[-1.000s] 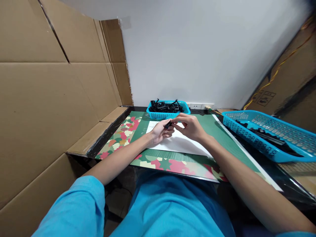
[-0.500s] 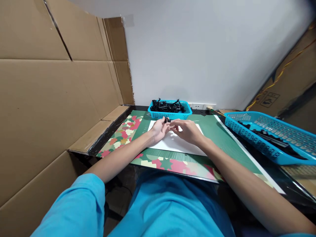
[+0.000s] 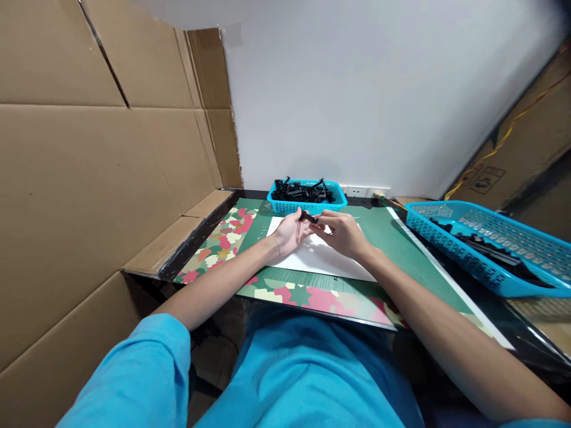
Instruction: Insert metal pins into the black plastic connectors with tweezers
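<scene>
A small black part [image 3: 308,217] is held between both hands above a white sheet [image 3: 307,257]. My left hand [image 3: 288,233], palm turned up, grips its left end with thumb and fingers. The fingertips of my right hand [image 3: 339,232] pinch the right end. Just beyond the hands sits a blue basket [image 3: 307,208] heaped with black plastic parts [image 3: 303,192].
At the right stands a larger blue basket [image 3: 473,267] with black strips in it. A green patterned mat [image 3: 392,238] covers the tabletop. Cardboard [image 3: 89,178] walls the left side, and sockets [image 3: 357,191] are at the back wall.
My right hand has shifted slightly right, and more of the black part shows between the hands. A small dark speck now shows at the front edge of the white sheet.
</scene>
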`<action>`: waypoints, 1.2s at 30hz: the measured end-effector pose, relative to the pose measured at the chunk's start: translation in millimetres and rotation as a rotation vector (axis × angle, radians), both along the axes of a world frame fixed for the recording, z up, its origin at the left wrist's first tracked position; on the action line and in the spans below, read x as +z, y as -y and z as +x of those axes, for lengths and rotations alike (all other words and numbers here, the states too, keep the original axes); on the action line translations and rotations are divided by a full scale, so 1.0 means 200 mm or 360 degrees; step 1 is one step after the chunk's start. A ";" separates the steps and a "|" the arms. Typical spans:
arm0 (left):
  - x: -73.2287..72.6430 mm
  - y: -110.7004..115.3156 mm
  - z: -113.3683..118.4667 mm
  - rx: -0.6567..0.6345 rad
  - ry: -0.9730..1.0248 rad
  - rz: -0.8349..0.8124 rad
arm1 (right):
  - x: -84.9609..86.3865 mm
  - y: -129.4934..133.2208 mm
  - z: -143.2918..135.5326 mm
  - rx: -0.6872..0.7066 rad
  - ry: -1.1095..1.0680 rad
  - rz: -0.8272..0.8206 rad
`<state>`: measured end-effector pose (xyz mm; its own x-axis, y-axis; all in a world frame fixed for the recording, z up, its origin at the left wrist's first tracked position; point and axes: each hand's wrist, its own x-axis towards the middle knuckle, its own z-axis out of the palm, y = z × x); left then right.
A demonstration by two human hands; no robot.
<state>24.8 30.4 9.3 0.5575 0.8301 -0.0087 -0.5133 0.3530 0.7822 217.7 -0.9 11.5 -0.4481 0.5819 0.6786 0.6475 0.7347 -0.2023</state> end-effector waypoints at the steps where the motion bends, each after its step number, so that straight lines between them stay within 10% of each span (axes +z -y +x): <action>1: 0.00 0.00 0.00 0.0024 -0.0023 0.0025 | 0.01 0.00 0.01 -0.0004 -0.0070 0.0015; 11: 0.00 0.03 0.02 0.0021 -0.0147 0.0393 | 0.09 -0.02 0.07 -0.0079 -0.0412 0.0065; 25: 0.00 0.00 -0.01 0.0492 -0.0753 0.1269 | 0.03 -0.03 0.08 -0.0114 -0.0104 0.0127; 36: 0.00 -0.05 -0.03 0.0494 -0.0879 0.1428 | 0.05 0.01 0.06 -0.0291 0.0076 0.0224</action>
<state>19.1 40.1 8.8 0.4282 0.7629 0.4843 0.0188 -0.5434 0.8393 229.6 -2.6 20.9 -0.3772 0.5573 0.7397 0.7789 0.6230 -0.0721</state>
